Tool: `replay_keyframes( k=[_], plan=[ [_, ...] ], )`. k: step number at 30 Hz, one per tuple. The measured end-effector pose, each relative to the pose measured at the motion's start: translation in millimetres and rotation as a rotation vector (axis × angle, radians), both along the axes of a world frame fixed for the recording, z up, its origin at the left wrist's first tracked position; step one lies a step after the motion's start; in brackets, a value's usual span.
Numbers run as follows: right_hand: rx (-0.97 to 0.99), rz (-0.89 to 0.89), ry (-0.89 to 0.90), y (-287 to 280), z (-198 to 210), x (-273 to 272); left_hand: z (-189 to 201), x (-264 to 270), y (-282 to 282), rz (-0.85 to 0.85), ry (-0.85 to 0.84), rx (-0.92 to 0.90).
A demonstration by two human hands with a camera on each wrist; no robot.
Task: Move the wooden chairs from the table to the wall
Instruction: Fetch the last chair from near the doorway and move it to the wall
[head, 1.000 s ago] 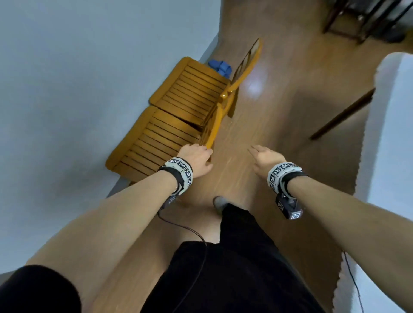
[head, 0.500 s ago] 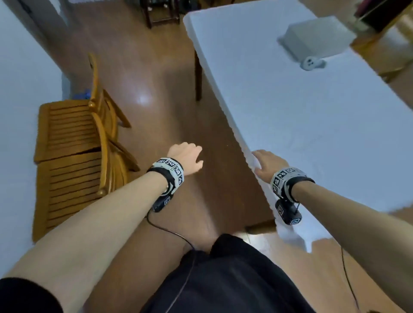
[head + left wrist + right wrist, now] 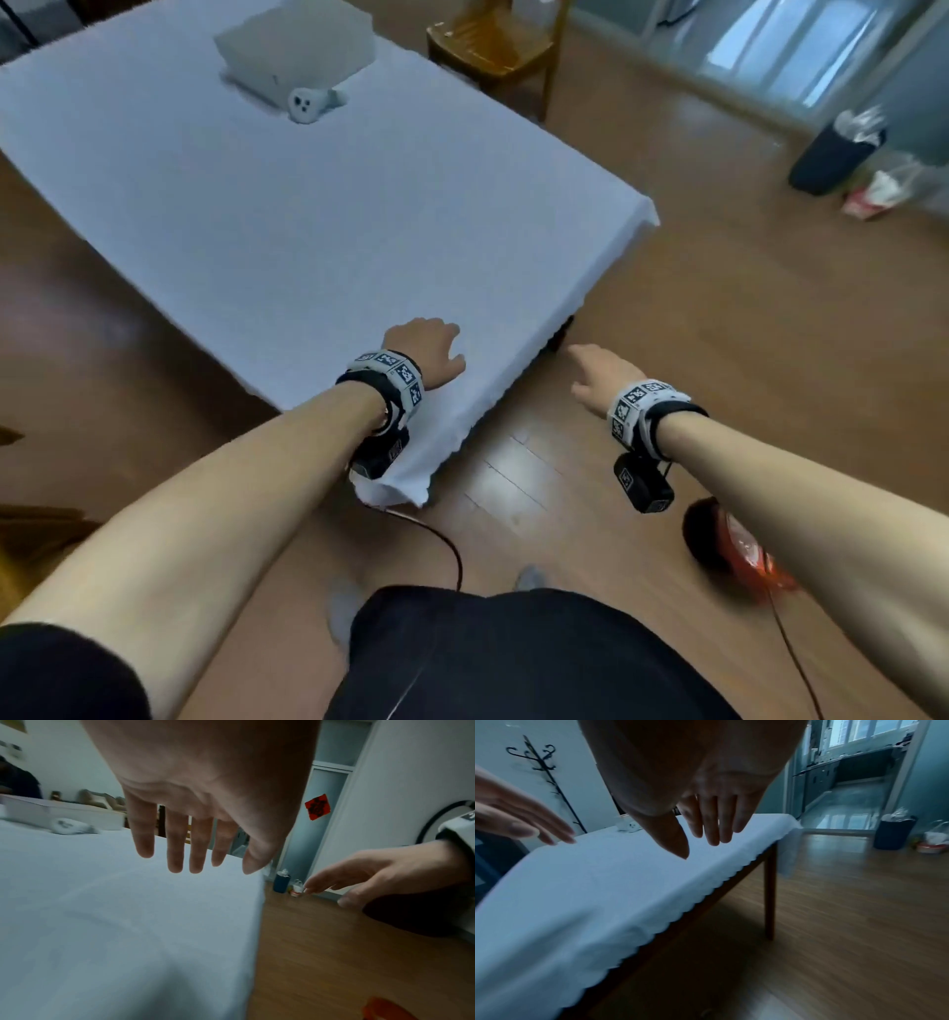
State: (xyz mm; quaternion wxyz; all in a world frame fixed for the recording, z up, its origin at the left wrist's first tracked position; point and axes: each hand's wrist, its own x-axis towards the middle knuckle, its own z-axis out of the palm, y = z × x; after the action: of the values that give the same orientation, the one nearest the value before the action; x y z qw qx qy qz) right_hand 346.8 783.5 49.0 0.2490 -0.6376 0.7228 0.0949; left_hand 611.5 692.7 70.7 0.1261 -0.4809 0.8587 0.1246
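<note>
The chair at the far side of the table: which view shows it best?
The head view: the chair shows its seat and a leg beyond the table. The left wrist view shows only slivers of wood between the fingers. The right wrist view does not show it.

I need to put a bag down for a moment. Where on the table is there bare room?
The near half of the table is bare cloth, from the left hand back toward the white box. The far end is crowded: the box and a small white controller sit together.
</note>
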Motion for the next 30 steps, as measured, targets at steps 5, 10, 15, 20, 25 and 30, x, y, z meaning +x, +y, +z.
replay_keyframes(
  k=[5,10,15,20,25,30],
  plan=[
    [0.018,-0.143,0.005,8.4,-1.8,-129.4,2.1,-150.9,-13.0,-0.148,0.009,0.059],
    [0.005,-0.239,0.016,-27.6,-6.8,-230.4,-4.8,-272.9,-74.6,-0.258,-0.014,0.069],
    [-0.001,-0.361,0.060,-94.4,6.8,-335.1,-11.0,-402.5,-165.9,-0.377,-0.033,0.059],
    [-0.052,-0.452,0.077,-159.7,29.3,-427.7,-2.9,-522.8,-239.3,-0.478,-0.056,0.033],
    [-0.003,-0.493,0.076,-220.2,20.2,-519.9,-2.4,-623.0,-308.9,-0.534,-0.085,0.037],
    [0.050,-0.424,0.109,-315.1,-9.7,-632.7,-10.6,-711.2,-405.0,-0.475,-0.127,0.034]
  ],
)
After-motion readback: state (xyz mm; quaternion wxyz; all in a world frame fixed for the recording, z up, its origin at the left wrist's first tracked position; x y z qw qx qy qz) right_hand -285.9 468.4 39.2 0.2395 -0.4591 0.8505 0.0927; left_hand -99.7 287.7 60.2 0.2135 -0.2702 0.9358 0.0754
